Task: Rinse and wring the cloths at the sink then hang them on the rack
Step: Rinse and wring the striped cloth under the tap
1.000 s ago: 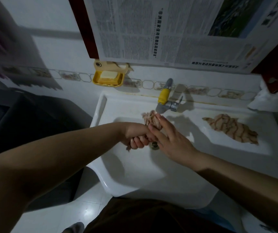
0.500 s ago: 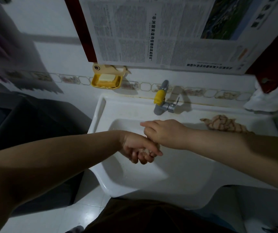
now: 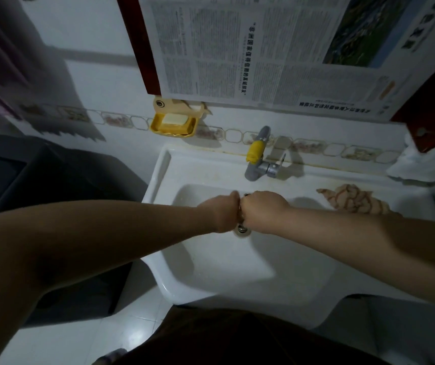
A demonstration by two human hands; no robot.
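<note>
Over the basin of the white sink, my left hand and my right hand are fists pressed knuckle to knuckle. Both grip a small cloth between them, almost wholly hidden; only a sliver shows at the seam. They hang just above the drain. A second cloth, beige with brown wavy stripes, lies crumpled on the sink's right ledge. The tap, grey with a yellow sleeve, stands behind the hands. No rack is in view.
A yellow soap dish with a bar hangs on the tiled wall at left. A newspaper sheet covers the wall above. A white towel hangs at the right edge. A dark bin stands left of the sink.
The cloth stood visible in both hands a second ago. My right hand then turned over it, and both hands have closed into fists end to end, arms spread wide, hiding the cloth.
</note>
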